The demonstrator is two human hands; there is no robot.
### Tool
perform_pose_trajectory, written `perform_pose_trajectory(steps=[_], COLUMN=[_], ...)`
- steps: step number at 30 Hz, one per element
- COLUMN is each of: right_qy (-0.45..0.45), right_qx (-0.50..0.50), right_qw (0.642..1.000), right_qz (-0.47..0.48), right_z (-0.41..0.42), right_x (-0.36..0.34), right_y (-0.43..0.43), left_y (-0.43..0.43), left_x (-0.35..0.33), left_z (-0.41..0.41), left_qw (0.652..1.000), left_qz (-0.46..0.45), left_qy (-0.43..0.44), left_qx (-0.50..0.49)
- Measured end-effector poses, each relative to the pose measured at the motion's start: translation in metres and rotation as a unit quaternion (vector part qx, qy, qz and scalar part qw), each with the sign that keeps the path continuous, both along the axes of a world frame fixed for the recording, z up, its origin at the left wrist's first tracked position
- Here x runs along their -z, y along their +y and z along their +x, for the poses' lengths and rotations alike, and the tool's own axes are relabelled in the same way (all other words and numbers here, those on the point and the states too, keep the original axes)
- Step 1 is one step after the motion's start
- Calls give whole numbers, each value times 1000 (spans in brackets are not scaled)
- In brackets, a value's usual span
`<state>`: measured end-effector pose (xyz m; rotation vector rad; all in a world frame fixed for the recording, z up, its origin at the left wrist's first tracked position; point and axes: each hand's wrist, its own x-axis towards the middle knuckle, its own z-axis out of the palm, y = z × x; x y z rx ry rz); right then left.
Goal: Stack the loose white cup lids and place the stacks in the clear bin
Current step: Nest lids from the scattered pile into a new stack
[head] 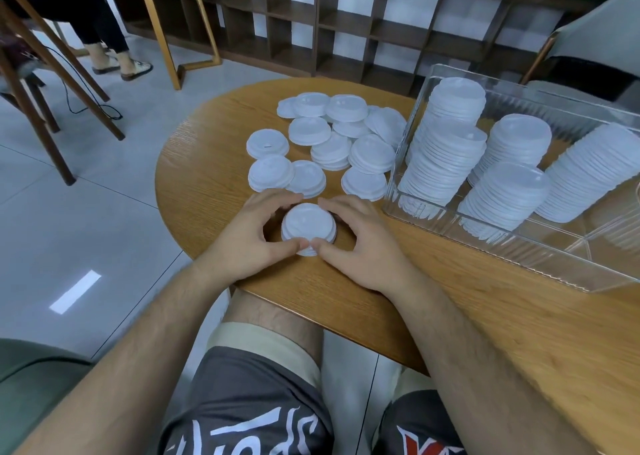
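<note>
Wooden table (214, 164), short white lid stack (308, 228)

Right end of clear bin (502, 247) off-frame

At the centre of the frame, the left hand (247, 241) and right hand (360, 247) curl around a short stack of lids (308, 228) on the wooden table (485, 316). Loose lids (332, 143) lie above it; the clear bin (540, 260), right, holds tall lid stacks (446, 150).
</note>
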<state>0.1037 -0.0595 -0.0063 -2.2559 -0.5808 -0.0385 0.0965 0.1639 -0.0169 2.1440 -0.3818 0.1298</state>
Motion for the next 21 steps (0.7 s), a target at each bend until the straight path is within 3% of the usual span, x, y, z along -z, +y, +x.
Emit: perform_pose_trajectory(steps=[4, 7, 9, 13, 21], right_qy=[-13, -44, -46, -31, -31], right_qx=[6, 11, 9, -14, -16], right_qw=[1000, 999, 996, 987, 992], right_qz=[22, -22, -80, -157, -125], right_z=[12, 35, 55, 83, 95], right_x=[-21, -38, -44, -41, -33], right_y=[18, 42, 57, 72, 71], left_y=[15, 25, 26, 24, 27], left_x=[-2, -3, -3, -1, -1], left_z=[18, 37, 42, 42, 43], left_qw=[986, 971, 970, 975, 976], left_qz=[-26, 18, 39, 83, 61], left_qy=[-101, -59, -16, -34, -18], left_qx=[-131, -232, -238, -201, -207])
